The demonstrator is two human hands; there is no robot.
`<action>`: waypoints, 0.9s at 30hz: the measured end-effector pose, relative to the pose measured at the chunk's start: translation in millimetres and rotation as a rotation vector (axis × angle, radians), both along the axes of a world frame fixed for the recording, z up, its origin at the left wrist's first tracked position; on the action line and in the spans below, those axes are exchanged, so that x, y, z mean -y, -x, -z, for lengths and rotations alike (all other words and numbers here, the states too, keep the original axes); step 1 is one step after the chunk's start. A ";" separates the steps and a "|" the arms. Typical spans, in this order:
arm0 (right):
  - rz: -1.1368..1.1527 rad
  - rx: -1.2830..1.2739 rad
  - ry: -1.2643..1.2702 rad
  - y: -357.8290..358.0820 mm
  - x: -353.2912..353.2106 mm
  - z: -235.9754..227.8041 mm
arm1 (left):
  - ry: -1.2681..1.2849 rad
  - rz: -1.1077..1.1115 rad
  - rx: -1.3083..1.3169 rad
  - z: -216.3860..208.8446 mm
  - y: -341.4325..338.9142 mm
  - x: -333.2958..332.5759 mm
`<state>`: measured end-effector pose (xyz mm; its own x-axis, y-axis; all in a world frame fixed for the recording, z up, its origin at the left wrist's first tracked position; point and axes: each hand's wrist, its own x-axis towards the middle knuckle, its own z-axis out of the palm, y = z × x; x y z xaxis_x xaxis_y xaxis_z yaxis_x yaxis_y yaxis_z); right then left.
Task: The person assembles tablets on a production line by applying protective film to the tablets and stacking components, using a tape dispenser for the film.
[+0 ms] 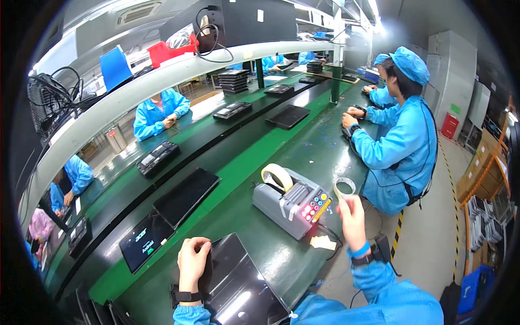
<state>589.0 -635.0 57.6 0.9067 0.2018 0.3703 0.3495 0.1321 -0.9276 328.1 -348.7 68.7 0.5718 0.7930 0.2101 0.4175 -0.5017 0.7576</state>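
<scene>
A black, glossy tablet-like screen panel point(238, 281) lies at the table's near edge, reflecting a bright light strip. My left hand point(194, 262) is closed at its upper left corner, fingers bent over the rim. Raised to the right, my right hand point(353, 219) pinches a roll of tape point(345, 187) with an open core. Between the hands and farther off stands a grey automatic tape dispenser point(292, 200), with coloured buttons and a large pale tape roll point(277, 177) on top. Pale tape pieces point(323, 242) stick out by its front.
A tablet with a lit screen point(145, 241) and a dark panel point(187, 197) lie on the green line to the left. Beyond them are several black units point(158, 158). A co-worker in blue point(401, 135) sits at the right; others work across the line. Black panels point(100, 309) stand lower left.
</scene>
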 end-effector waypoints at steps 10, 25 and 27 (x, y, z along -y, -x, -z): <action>-0.320 -0.077 0.122 -45.3 -21.5 3.8 | 0.017 -0.010 0.069 -0.3 -2.8 3.6; -0.090 -0.356 -0.127 3.2 -6.0 34.3 | -0.147 0.128 0.264 -1.4 13.0 23.1; -0.030 -0.256 -0.102 -11.7 -10.0 29.4 | -0.148 0.138 0.268 -3.0 14.5 26.3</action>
